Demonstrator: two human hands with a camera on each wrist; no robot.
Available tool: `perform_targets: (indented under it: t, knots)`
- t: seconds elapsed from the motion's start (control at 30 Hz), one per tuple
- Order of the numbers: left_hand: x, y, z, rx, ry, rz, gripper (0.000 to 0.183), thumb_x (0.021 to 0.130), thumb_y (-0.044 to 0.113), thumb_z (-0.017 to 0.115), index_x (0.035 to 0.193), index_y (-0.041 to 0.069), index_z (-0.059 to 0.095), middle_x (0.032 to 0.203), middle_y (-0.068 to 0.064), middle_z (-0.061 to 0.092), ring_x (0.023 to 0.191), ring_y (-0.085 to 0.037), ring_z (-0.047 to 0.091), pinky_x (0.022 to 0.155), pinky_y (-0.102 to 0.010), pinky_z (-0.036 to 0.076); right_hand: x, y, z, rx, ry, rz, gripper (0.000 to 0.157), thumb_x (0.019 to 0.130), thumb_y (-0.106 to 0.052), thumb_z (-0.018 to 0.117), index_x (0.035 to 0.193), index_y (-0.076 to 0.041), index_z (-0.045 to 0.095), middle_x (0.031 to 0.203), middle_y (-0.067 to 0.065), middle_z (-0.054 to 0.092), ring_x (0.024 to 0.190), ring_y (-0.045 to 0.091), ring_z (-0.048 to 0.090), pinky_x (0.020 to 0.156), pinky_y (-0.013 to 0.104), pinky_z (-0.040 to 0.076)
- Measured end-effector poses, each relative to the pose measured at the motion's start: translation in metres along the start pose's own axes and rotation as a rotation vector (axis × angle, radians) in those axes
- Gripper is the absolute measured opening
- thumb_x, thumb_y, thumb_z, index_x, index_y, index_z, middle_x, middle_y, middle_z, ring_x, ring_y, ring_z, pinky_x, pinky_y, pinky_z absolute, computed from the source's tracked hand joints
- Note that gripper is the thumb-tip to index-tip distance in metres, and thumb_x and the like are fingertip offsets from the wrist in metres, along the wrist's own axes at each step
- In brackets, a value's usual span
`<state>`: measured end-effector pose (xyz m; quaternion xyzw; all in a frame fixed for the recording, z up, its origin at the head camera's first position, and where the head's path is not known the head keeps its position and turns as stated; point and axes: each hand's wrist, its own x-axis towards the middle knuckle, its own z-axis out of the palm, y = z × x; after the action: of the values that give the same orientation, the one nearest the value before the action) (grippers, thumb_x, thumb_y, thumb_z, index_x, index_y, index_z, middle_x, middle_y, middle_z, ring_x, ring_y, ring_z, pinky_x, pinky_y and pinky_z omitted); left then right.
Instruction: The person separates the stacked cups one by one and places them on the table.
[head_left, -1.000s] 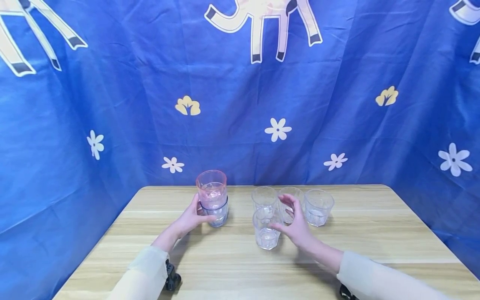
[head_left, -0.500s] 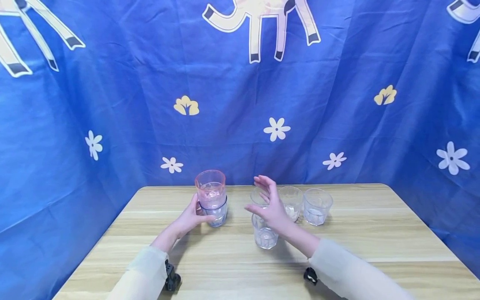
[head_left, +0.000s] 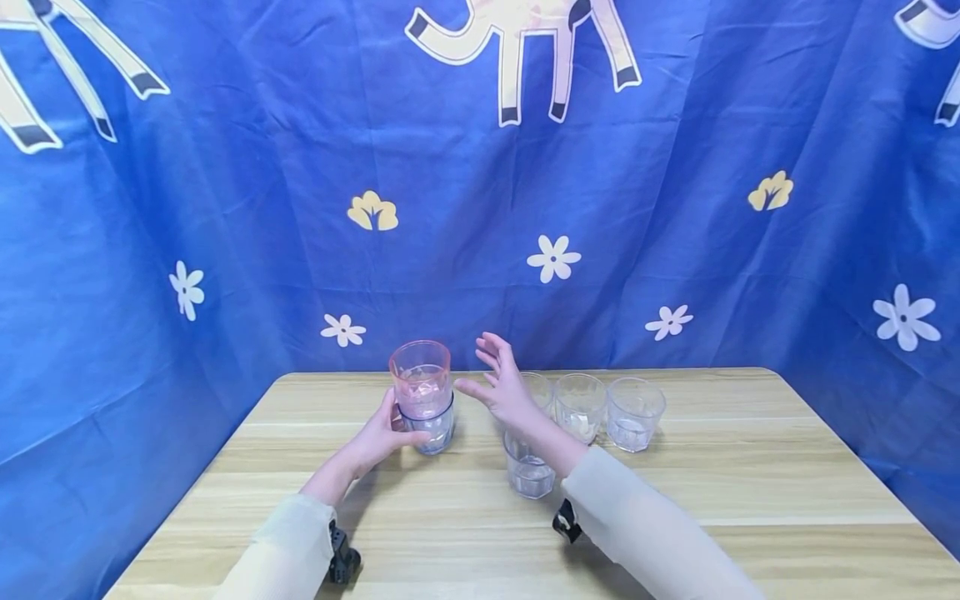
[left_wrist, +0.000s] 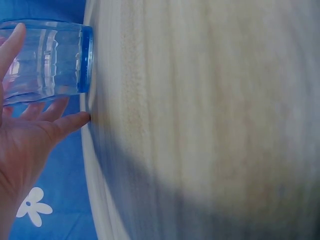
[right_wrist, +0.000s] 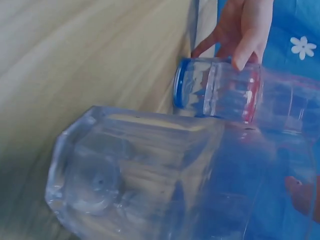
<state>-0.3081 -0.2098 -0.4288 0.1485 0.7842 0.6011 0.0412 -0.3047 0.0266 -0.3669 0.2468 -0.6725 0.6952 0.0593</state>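
Note:
A pink tumbler (head_left: 422, 375) stands nested in a blue-tinted tumbler (head_left: 441, 432) at the left of the table. My left hand (head_left: 371, 442) grips the blue one low down, thumb in front and the other fingers behind it. The left wrist view shows the blue tumbler's base (left_wrist: 86, 59) close to the wood. To the right of the pink tumbler, my right hand (head_left: 506, 390) is raised with fingers spread and nothing held. Its forearm passes over a clear tumbler (head_left: 531, 482), partly hiding it. Seen from the right wrist, a clear tumbler (right_wrist: 145, 165) fills the foreground.
Three more clear tumblers line the back: one partly behind my right hand (head_left: 538, 387), a middle tumbler (head_left: 580, 408) and a right-hand tumbler (head_left: 636, 414). The wooden table (head_left: 735, 467) ends at a blue patterned curtain (head_left: 465, 275).
My right hand has moved left and slightly up from the clear tumblers, stopping beside the pink tumbler. The left hand keeps its grip in place.

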Motion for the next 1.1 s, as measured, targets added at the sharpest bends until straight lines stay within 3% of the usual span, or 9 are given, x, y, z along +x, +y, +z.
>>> perform_targets:
  t: [0.5,1.1]
  knots:
    - [0.0,0.0,-0.001,0.0,-0.003,-0.006,0.091,0.081,0.003,0.076,0.147,0.002,0.013,0.145,-0.033,0.032,0.132,-0.048,0.035,0.111,-0.054,0.028,0.023,0.015,0.021,-0.139,-0.166,0.083,0.086,0.082,0.001,0.074,0.148,0.002,0.019,0.15,0.023,0.031,0.137,0.038,0.033,0.109,0.053,0.032]
    - [0.001,0.001,-0.001,-0.019,-0.016,-0.005,0.09,0.082,0.0,0.075,0.147,0.002,0.012,0.142,-0.035,0.034,0.129,-0.048,0.039,0.109,-0.051,0.034,0.029,0.024,0.032,-0.193,-0.184,0.059,0.08,0.08,0.003,0.075,0.144,0.001,0.027,0.143,0.022,0.044,0.133,0.035,0.04,0.108,0.053,0.035]
